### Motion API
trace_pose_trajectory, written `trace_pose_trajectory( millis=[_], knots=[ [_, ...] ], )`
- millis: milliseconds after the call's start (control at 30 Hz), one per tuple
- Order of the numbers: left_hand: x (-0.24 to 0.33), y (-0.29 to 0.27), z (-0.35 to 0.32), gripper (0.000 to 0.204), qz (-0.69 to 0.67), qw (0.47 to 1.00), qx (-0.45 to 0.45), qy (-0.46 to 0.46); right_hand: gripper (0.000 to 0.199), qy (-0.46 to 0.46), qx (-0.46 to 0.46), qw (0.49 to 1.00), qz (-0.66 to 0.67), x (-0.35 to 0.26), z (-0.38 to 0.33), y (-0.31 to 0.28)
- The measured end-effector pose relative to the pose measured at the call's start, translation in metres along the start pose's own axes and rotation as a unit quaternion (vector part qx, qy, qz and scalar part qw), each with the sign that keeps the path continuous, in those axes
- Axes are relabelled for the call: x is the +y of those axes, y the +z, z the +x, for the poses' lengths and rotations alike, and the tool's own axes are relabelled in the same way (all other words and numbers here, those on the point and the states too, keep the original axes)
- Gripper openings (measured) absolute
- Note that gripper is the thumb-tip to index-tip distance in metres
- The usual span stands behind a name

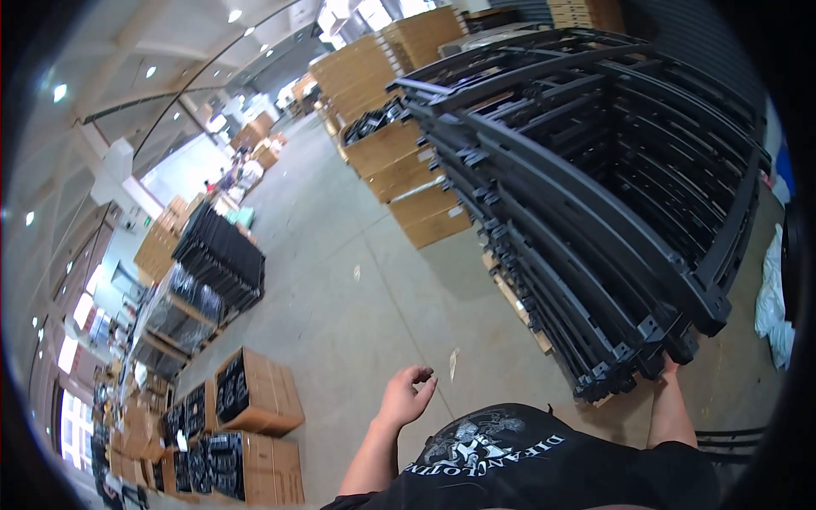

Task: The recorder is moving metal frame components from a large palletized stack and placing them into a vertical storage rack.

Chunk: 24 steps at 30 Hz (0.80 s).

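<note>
A tall stack of black metal frames (pixel 586 195) lies on a wooden pallet (pixel 520 308) to my right. My right hand (pixel 669 368) reaches under the stack's near corner and touches the lowest frames; its fingers are hidden by the metal. My left hand (pixel 406 393) hangs free over the concrete floor (pixel 357 289), fingers loosely curled and apart, holding nothing. My black shirt with a pale print fills the lower middle.
Open cardboard boxes of black parts (pixel 255 395) stand at the lower left. More black frames on pallets (pixel 217 255) sit further left. Stacks of brown cartons (pixel 399 153) line the aisle behind. White bags (pixel 772 297) lie at the right edge.
</note>
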<state>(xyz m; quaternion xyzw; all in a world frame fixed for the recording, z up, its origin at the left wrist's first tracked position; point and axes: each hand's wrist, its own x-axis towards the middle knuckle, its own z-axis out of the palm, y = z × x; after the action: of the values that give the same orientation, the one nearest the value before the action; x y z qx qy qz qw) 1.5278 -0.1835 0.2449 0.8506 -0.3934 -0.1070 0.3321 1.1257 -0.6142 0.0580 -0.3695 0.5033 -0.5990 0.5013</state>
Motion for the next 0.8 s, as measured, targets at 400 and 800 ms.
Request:
trace_pose_trajectory(
  millis=[400,800],
  knots=[
    [0.024,-0.027,0.281,0.018,-0.186,0.971,0.115,0.096,0.037,-0.182,0.174,0.962,-0.107,-0.003,-0.014,-0.029],
    [0.119,-0.133,0.64,0.055,-0.674,0.734,-0.076,0.046,0.044,0.043,0.397,0.917,-0.022,0.075,-0.164,-0.018]
  ],
)
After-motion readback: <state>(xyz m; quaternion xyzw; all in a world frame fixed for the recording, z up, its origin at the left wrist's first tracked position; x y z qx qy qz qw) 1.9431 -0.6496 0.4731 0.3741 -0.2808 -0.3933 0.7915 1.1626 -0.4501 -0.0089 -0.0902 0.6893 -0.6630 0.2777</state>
